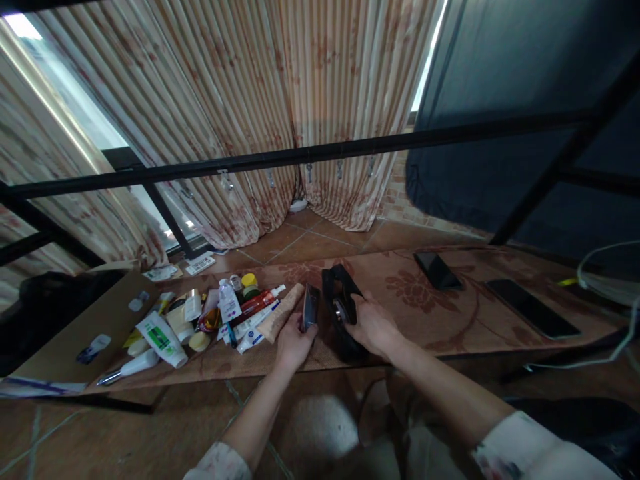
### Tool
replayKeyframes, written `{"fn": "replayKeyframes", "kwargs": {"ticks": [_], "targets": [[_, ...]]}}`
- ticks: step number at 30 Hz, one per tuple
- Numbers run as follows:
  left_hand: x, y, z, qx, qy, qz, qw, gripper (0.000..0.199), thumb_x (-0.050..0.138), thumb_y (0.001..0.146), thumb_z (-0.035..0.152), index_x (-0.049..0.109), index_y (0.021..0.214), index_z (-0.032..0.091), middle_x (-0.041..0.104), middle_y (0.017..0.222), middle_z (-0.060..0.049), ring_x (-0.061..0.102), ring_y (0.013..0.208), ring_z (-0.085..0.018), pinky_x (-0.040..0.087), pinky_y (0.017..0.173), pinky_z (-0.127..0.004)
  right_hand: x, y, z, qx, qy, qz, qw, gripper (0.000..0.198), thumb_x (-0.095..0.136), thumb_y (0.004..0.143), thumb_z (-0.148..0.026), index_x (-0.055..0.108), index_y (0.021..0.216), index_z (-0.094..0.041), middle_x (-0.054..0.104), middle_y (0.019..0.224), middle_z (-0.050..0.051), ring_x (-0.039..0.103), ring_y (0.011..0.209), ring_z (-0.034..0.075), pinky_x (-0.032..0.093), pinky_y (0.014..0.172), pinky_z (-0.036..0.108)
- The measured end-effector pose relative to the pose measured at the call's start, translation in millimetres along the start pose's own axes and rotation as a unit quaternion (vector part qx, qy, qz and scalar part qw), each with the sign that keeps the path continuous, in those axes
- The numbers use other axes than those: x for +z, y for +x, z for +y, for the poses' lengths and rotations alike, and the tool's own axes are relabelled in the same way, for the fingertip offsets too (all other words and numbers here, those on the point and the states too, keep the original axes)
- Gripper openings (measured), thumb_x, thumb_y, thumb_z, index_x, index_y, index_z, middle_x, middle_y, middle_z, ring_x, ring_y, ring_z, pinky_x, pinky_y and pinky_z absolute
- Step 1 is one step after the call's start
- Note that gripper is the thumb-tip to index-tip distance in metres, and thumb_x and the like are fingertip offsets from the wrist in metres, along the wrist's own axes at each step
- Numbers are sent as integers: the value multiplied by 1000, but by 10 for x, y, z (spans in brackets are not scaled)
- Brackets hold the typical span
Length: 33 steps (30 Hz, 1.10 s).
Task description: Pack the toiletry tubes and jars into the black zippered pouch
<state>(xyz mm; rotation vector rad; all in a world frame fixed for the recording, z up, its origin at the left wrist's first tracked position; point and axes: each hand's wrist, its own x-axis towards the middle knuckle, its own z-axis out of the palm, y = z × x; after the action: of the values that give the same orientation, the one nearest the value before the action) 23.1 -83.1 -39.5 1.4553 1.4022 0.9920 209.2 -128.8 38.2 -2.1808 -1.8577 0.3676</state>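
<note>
Low over the patterned bench cover, my left hand (294, 341) grips a dark, flat, glossy object (311, 308) held on edge; its exact kind is unclear. Just right of it stands a black pouch (334, 277) with its top spread apart. My right hand (375, 325) has hold of the pouch's right side, the fingertips partly hidden at its opening. Something small and shiny (339, 311) shows inside. Against my left hand's far side lies a beige tube (283, 312), beside a red spray bottle (257, 303) and a white tube (251, 340).
More cosmetics, including a white-and-green tube (162, 340) and a yellow-lidded jar (249, 281), crowd the left side. A cardboard box (85, 327) stands beyond them. Two dark phones (438, 270) lie to the right. A black metal rail (300, 155) crosses before the curtains (240, 80).
</note>
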Motion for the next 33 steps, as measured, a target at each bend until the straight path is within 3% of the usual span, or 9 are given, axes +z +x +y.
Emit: {"fn": "replayKeyframes", "kwargs": {"ticks": [4, 11, 16, 20, 24, 28, 30, 33], "targets": [[-52, -20, 13, 20, 114, 42, 992, 33, 71, 63, 32, 64, 93, 21, 68, 83, -7, 62, 83, -27, 43, 78, -35, 15, 3, 10, -3, 7, 5, 1000, 42, 60, 76, -40, 54, 113, -20, 52, 110, 9, 59, 92, 23, 42, 76, 29], [-161, -68, -38, 58, 180, 109, 976, 41, 68, 68, 33, 63, 106, 20, 67, 88, -13, 62, 82, -32, 44, 78, -42, 7, 1, -1, 0, 8, 0, 1000, 40, 61, 75, -36, 54, 111, -19, 51, 112, 9, 59, 92, 22, 42, 76, 28], [-337, 17, -52, 132, 370, 126, 911, 43, 52, 78, 25, 55, 119, 13, 61, 110, -16, 54, 106, -33, 40, 92, -43, 1, -4, -11, -1, 4, 3, 1000, 42, 59, 75, -36, 53, 113, -19, 51, 111, 10, 59, 92, 23, 42, 75, 29], [-444, 78, -121, 109, 487, 85, 862, 42, 50, 79, 24, 54, 119, 11, 60, 112, -15, 51, 106, -31, 38, 93, -40, -4, -1, -17, 0, -1, 1, 1000, 42, 59, 75, -36, 53, 113, -18, 51, 111, 10, 59, 91, 22, 42, 74, 29], [-439, 83, -186, 76, 530, 66, 842, 49, 52, 77, 24, 48, 124, 11, 59, 113, -14, 51, 105, -29, 39, 91, -38, -6, -3, -22, 3, -9, 1, 1000, 41, 60, 75, -35, 53, 112, -20, 51, 111, 9, 59, 91, 22, 42, 73, 29], [-405, 99, -196, 51, 500, 67, 862, 57, 54, 76, 26, 44, 129, 8, 58, 115, -18, 50, 110, -32, 37, 92, -41, -12, -6, -32, 5, -6, 1, 1000, 42, 60, 75, -34, 52, 113, -19, 51, 111, 9, 59, 91, 22, 42, 75, 29], [-412, 125, -206, 24, 429, 71, 900, 59, 56, 74, 27, 45, 129, 9, 60, 114, -19, 51, 110, -33, 38, 92, -42, -21, -10, -40, 7, -2, 2, 1000, 41, 59, 76, -34, 53, 114, -19, 51, 111, 9, 59, 92, 23, 43, 75, 29], [-446, 162, -240, -51, 198, 82, 976, 57, 64, 67, 28, 53, 121, 11, 66, 98, -14, 58, 101, -32, 42, 85, -41, -40, -15, -51, 5, 9, -5, 1000, 38, 58, 77, -34, 54, 111, -18, 51, 112, 10, 59, 93, 22, 43, 77, 29]]}}
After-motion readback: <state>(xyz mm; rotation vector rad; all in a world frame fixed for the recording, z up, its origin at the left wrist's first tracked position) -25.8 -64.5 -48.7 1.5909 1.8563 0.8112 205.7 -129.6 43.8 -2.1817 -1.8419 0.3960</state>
